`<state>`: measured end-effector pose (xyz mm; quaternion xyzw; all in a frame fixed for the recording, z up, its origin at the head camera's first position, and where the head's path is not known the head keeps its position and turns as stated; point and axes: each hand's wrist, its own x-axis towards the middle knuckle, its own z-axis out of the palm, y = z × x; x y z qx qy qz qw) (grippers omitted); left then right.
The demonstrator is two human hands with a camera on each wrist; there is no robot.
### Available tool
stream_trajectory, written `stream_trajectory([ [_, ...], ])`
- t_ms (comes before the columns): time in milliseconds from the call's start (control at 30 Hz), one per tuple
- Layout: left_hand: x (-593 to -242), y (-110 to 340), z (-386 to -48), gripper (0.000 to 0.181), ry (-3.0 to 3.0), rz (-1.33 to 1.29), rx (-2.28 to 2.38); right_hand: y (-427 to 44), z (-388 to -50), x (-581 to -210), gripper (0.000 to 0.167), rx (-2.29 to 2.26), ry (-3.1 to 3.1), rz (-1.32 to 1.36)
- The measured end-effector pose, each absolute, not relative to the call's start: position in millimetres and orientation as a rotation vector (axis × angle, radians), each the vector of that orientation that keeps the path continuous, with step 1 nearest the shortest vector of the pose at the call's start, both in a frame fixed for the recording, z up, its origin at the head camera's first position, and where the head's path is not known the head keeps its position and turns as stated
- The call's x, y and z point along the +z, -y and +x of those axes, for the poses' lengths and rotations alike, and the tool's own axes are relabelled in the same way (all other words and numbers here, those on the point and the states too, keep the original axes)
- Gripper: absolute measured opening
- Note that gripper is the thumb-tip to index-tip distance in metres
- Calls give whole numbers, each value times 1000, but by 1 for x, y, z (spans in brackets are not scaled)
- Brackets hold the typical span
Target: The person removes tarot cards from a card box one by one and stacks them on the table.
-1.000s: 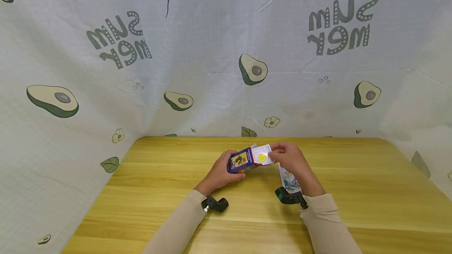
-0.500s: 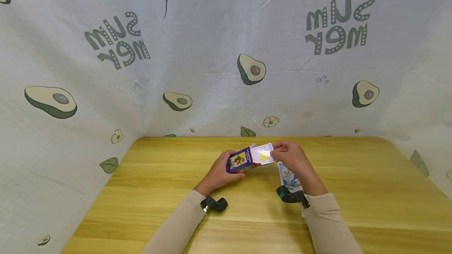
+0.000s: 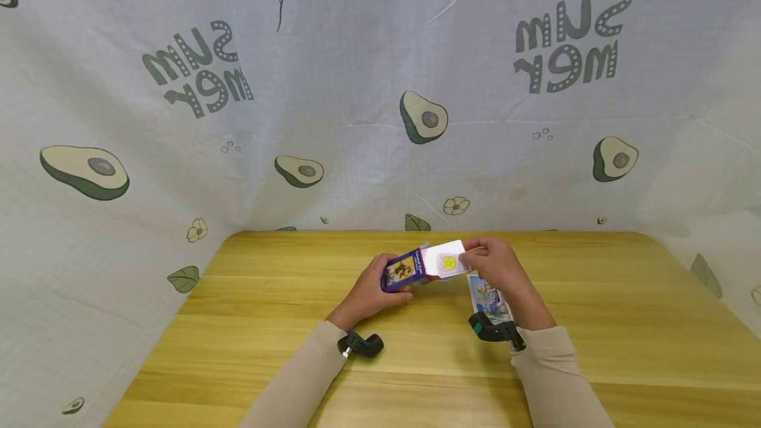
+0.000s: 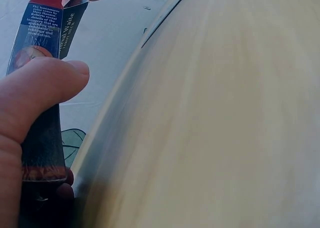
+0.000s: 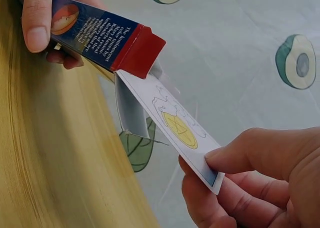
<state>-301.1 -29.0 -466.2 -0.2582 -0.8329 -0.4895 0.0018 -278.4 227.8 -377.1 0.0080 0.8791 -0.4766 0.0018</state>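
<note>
A dark blue card box (image 3: 399, 272) with a red end is gripped by the left hand (image 3: 373, 288); the left wrist view shows the thumb lying across its printed side (image 4: 42, 28). Out of its open end, in the right wrist view, a white card (image 5: 172, 123) with a yellow disc sticks out at a slant. The right hand (image 3: 498, 269) pinches that card's outer end between thumb and fingers. Whether other cards lie beneath it cannot be told. Flaps (image 5: 142, 53) stand folded out at the box's mouth.
On the wooden table (image 3: 297, 309), a colourful picture card (image 3: 489, 299) lies partly under the right wrist; whether it is one card or a stack cannot be told. Behind the table's back edge hangs a pale cloth (image 3: 357, 84) printed with avocados. Each wrist wears a black camera mount.
The right hand has moved slightly to the right, and more of the white card shows outside the box. The left hand keeps its grip and has hardly moved.
</note>
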Motion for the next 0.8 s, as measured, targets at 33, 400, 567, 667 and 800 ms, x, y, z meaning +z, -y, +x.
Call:
stream_trajectory([
  [33,-466,29,-301,69,2614,-810,-1533,-228,-278,-377,36,-1495,-2762,23],
  [400,-467,29,-302,69,2611,-806,-1553,-233,-278,-375,36,-1524,-2746,39],
  [567,-466,29,-301,70,2624,-805,-1533,-236,-278,-375,37,-1510,-2754,65],
  [667,-466,29,-301,70,2623,-808,-1528,-237,-277,-376,37,-1520,-2743,85],
  [800,-466,29,-301,70,2618,-810,-1531,-238,-276,-375,37,-1536,-2726,102],
])
